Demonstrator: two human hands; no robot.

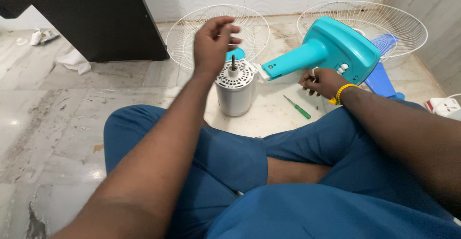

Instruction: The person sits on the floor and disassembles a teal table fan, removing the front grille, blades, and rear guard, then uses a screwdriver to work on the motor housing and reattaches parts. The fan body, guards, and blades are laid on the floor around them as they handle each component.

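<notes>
- Here, the left hand (213,42) hangs in the air with its fingers loosely curled and a little blurred, grasping nothing; it is just above the fan motor (235,88).
- The fan motor stands upright on the marble floor (57,104), its dark shaft (233,62) pointing up at 12 o'clock, right under the left fingertips.
- The right hand (322,82), with a yellow bead bracelet (342,93) at the wrist, rests its fingers against the teal fan base (331,47) at its 12 o'clock.
- A green screwdriver (297,108) lies on the floor at 8 o'clock of the right hand, between it and the motor.
- A white wire grille (192,32) lies behind the motor; a second grille (408,28) lies at 1 o'clock of the base.
- A white power strip (444,107) sits at 3 o'clock.
</notes>
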